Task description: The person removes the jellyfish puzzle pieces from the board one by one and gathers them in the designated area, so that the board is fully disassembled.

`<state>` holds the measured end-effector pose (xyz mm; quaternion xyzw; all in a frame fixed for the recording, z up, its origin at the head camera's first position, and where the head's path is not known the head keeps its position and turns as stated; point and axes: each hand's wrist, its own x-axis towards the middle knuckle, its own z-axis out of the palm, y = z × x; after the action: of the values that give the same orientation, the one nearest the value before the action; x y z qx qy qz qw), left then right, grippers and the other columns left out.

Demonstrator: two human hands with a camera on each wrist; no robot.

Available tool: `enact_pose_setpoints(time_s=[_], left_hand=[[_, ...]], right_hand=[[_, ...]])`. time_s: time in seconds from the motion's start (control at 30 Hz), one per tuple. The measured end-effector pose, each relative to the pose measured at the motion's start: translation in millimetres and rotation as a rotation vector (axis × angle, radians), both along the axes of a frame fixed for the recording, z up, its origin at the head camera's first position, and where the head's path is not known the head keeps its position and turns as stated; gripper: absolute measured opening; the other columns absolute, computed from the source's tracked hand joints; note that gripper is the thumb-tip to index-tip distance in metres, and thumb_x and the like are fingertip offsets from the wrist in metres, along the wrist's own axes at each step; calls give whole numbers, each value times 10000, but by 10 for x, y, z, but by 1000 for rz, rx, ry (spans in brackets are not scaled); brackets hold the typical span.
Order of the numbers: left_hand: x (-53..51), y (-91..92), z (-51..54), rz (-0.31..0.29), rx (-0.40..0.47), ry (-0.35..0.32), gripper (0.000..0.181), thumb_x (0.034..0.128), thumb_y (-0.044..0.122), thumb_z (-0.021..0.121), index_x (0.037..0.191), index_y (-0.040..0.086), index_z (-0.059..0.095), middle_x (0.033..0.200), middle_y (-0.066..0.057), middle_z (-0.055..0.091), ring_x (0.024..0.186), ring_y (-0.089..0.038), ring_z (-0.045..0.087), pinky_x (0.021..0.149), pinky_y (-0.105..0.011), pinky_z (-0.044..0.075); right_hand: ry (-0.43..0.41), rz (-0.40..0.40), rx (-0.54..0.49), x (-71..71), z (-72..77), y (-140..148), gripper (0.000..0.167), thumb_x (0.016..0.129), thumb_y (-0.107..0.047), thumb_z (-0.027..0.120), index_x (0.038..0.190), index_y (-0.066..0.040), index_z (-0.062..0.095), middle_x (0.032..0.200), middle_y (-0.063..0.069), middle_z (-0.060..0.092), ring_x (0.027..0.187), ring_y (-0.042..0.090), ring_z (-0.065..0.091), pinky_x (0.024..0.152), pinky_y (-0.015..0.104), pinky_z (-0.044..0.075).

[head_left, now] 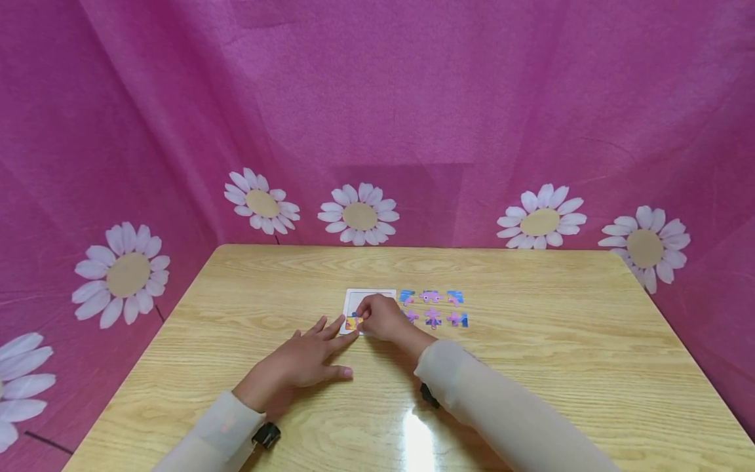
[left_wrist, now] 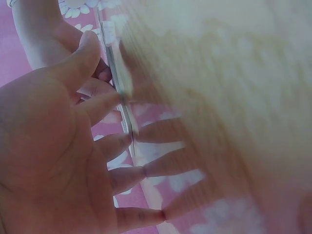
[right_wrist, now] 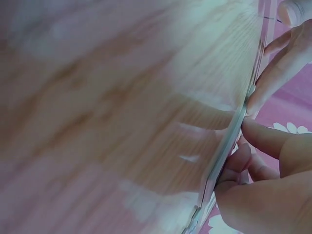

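Note:
A small white puzzle tray [head_left: 370, 290] lies flat on the table, partly covered by my right hand [head_left: 385, 319]. That hand's fingers are curled, and the fingertips pinch a yellow puzzle piece [head_left: 352, 324] at the tray's lower left corner. How much of the piece lies inside the border is hidden. My left hand [head_left: 303, 360] rests palm down with spread fingers, its fingertips touching the tray's lower left edge. In the left wrist view the left hand [left_wrist: 53, 151] has straight fingers. The right wrist view shows the right thumb [right_wrist: 265, 139] against the tray's edge.
Right of the tray, several pink and blue puzzle pieces [head_left: 432, 297] lie in two rows, the nearest one partly behind the right hand. The wooden table [head_left: 560, 341] ends at a pink cloth [head_left: 413, 118] with white flowers at the back and sides.

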<state>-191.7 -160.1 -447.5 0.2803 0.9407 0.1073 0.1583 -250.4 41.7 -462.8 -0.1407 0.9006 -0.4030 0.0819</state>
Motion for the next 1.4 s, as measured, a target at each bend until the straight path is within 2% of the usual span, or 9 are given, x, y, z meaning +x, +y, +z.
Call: enact_pose_setpoints(time_s=[0.27, 0.5, 0.77, 1.07, 1.4], left_hand=[[6, 5, 17, 2, -3, -11, 725, 965, 626, 602, 1600, 342, 396, 1721, -57, 194, 1556, -450, 172, 1079, -801, 255], [9, 8, 20, -4, -5, -8, 722, 968, 624, 599, 1599, 335, 400, 1719, -66, 200, 1552, -457, 178, 1075, -803, 258], [21, 12, 33, -2, 0, -11, 723, 967, 612, 607, 1598, 325, 404, 1717, -79, 203, 1549, -466, 176, 1077, -805, 253], [27, 22, 49, 17, -12, -30, 730, 963, 626, 601, 1602, 348, 386, 1724, -37, 182, 1564, -435, 153, 1102, -787, 240], [34, 25, 60, 22, -8, -43, 723, 967, 616, 600, 1602, 341, 388, 1724, -51, 179, 1569, -426, 141, 1112, -783, 225]], right_hand=[[-10, -28, -26, 21, 28, -19, 210, 777, 50, 815, 898, -57, 681, 785, -18, 578, 732, 106, 513, 708, 241, 436], [-59, -88, -148, 59, 42, -33, 113, 841, 76, 732, 875, -29, 705, 725, 6, 644, 667, 82, 593, 652, 206, 461], [-87, -139, -191, 61, 60, -51, 76, 867, 50, 728, 856, -24, 718, 702, 15, 652, 617, 85, 568, 600, 204, 438], [-155, -141, -275, 8, 36, -8, 79, 886, 54, 717, 878, -24, 715, 739, 50, 691, 621, 112, 586, 550, 205, 436], [-209, -126, -352, 34, 101, 48, 67, 929, 36, 695, 907, -27, 705, 801, 88, 693, 686, 178, 639, 585, 242, 484]])
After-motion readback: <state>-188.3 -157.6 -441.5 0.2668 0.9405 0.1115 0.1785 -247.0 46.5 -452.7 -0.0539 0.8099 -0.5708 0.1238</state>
